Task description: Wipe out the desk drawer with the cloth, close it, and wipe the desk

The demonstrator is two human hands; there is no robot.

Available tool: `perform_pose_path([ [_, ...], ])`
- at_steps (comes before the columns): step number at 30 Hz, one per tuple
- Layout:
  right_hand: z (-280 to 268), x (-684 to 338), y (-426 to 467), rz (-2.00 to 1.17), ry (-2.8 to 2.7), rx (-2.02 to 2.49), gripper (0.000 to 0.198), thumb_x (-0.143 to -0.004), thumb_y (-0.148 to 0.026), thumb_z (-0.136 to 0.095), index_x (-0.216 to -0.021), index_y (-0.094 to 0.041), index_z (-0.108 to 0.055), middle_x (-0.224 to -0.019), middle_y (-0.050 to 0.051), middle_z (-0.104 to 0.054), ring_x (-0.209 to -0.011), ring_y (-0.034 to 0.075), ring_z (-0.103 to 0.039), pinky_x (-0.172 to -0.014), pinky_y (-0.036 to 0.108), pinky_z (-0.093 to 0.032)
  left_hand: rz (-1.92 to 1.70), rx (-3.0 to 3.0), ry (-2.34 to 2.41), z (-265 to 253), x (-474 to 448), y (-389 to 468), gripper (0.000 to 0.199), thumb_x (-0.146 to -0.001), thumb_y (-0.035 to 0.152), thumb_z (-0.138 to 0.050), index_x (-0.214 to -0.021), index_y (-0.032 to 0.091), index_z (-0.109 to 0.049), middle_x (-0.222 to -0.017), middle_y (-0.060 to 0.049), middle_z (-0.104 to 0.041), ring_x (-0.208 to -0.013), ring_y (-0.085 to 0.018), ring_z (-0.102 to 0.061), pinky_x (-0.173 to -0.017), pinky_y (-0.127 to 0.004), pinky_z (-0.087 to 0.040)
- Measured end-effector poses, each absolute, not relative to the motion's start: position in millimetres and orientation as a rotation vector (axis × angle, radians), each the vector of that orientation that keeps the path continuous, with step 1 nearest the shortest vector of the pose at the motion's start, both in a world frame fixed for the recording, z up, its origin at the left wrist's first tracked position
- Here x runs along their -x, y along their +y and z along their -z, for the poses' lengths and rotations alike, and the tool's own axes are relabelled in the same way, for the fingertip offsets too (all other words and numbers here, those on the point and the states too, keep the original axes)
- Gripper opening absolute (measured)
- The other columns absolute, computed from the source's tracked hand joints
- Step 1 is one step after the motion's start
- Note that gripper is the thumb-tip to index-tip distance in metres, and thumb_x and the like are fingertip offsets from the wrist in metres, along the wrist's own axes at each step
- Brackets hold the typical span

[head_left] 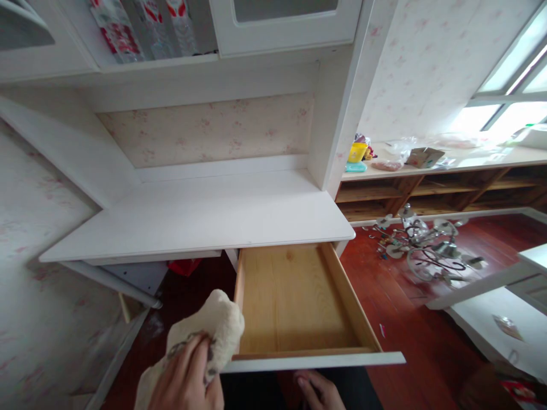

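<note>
Count of hands: two, one left hand (186,373) and one right hand (318,390). Also recorded: one cloth (226,319), one pulled-out drawer (299,307) and one white desk (231,210). Bottles (183,28) number at least three; overlap prevents an exact figure. Further items: one yellow container (357,152), one cardboard box (425,157), one window (513,99), and one chandelier (447,249), its parts too tangled to count.
</note>
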State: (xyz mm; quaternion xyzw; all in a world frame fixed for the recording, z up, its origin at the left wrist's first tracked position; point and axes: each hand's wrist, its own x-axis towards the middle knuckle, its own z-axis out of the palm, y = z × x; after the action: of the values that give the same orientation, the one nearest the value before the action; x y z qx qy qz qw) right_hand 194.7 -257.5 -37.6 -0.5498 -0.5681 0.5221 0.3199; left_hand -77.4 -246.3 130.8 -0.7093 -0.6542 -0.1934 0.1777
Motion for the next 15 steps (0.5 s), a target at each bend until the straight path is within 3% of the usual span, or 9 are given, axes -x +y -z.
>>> perform_pose_path([
  [5, 7.6, -194.0, -237.6, -1.339, -1.493, 1.373, 0.054, -0.09, -0.062, -0.041, -0.095, -0.018, -0.073, -0.093, 0.009, -0.071, -0.09, 0.023, -0.063, -0.084, 0.033, -0.048, 0.531, 2.164, -1.819, -83.3, 43.7, -239.5, 0.057, -0.078, 0.018, -0.053, -0.132, 0.029, -0.04, -0.122, -0.006, -0.064, -0.115, -0.026, -0.059, -0.096, -0.044, -0.047],
  [12, 3.4, -191.4, -219.3, -1.333, -1.416, 1.311, 0.052, -0.092, -0.056, -0.042, -0.104, -0.015, -0.072, -0.095, 0.01, -0.071, -0.09, 0.025, -0.063, -0.086, 0.036, -0.048, 0.59, 2.432, -1.818, -85.0, -21.8, -215.3, 0.046, -0.084, 0.015, -0.047, -0.128, 0.026, -0.05, -0.131, -0.004, -0.059, -0.125, -0.024, -0.051, -0.11, -0.047, -0.036],
  [15, -9.4, -186.8, -213.6, -1.149, -1.526, 1.375, 0.049, -0.092, -0.052, -0.044, -0.098, -0.015, -0.075, -0.093, 0.011, -0.072, -0.088, 0.027, -0.064, -0.082, 0.037, -0.05, 0.604, 2.592, -1.744, -82.1, -66.4, -204.6, 0.044, -0.088, 0.019, -0.045, -0.132, 0.02, -0.048, -0.137, -0.008, -0.054, -0.13, -0.025, -0.045, -0.112, -0.048, -0.034],
])
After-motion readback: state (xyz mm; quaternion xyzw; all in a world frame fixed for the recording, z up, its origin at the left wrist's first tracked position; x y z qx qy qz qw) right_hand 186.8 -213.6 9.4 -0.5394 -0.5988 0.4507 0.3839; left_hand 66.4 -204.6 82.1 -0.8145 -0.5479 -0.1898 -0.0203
